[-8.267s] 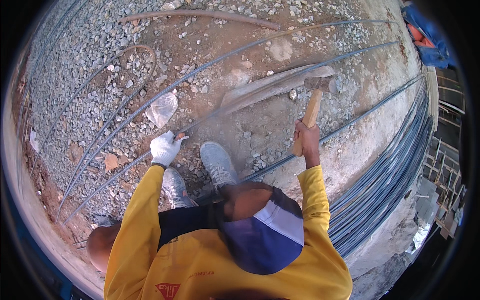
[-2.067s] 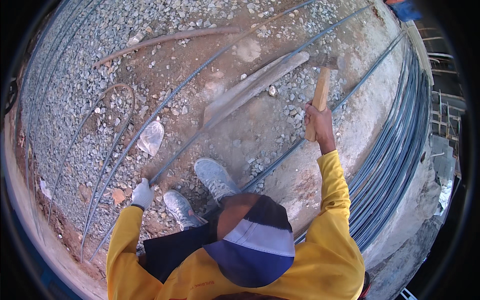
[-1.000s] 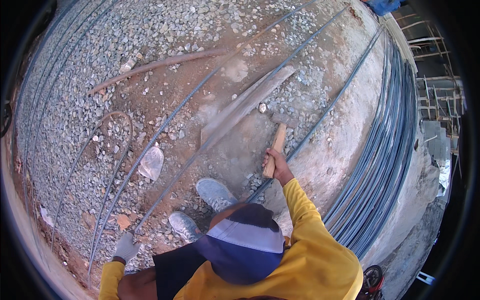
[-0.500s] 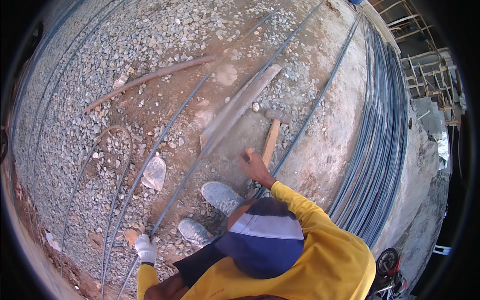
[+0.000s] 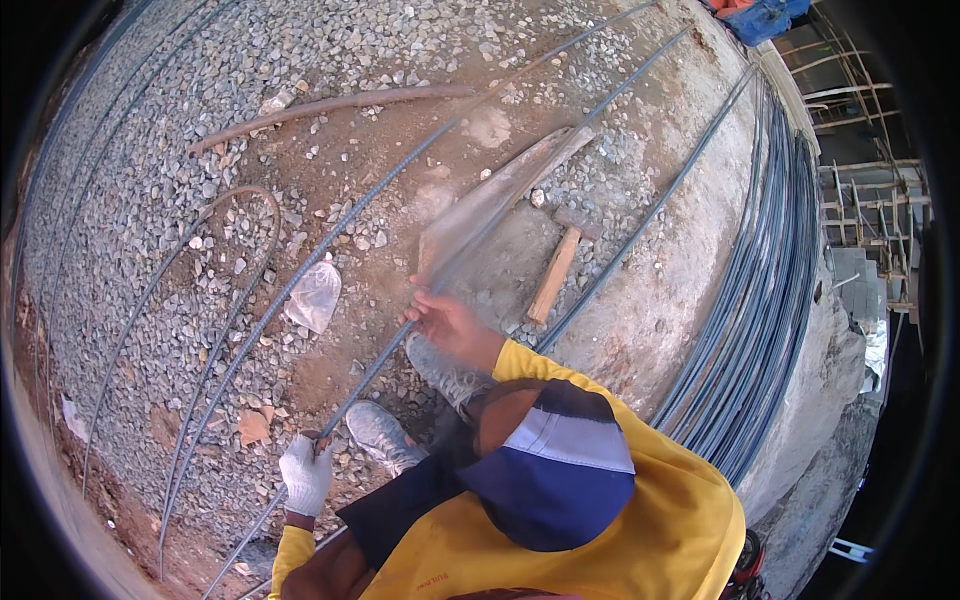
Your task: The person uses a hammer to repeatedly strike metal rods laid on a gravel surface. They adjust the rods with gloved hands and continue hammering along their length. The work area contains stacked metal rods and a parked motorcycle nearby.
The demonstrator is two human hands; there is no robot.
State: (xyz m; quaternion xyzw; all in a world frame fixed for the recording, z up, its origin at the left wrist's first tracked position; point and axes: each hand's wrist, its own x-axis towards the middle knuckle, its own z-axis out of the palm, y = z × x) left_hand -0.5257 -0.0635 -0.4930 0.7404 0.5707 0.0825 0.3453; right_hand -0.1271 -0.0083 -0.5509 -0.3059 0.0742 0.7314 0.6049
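A long ribbed steel bar [image 5: 378, 362] runs diagonally over the ground, its middle stretch blurred above a wooden plank [image 5: 460, 225]. My left hand [image 5: 305, 474], in a white work glove, is closed around the bar near its lower end. Farther up, my bare right hand [image 5: 450, 325] has its fingers curled at the same bar, in front of my shoes; the fingertips are slightly smeared. To the right of that hand lies a hammer [image 5: 553, 275] with a pale wooden handle and a blocky head, touched by neither hand.
A thick bundle of steel bars [image 5: 745, 320] lies at the right. Another bar [image 5: 330, 235] crosses the gravel [image 5: 150, 190] on the left, near a bent bar [image 5: 215, 330], a curved pipe [image 5: 330, 103] and a clear plastic bag [image 5: 315, 297]. A blue tarp [image 5: 765, 20] shows at the top right.
My right hand has moved left from beside the hammer handle onto the steel bar. My left hand stays on the bar, slightly higher in view. The whole scene has shifted a little to the right.
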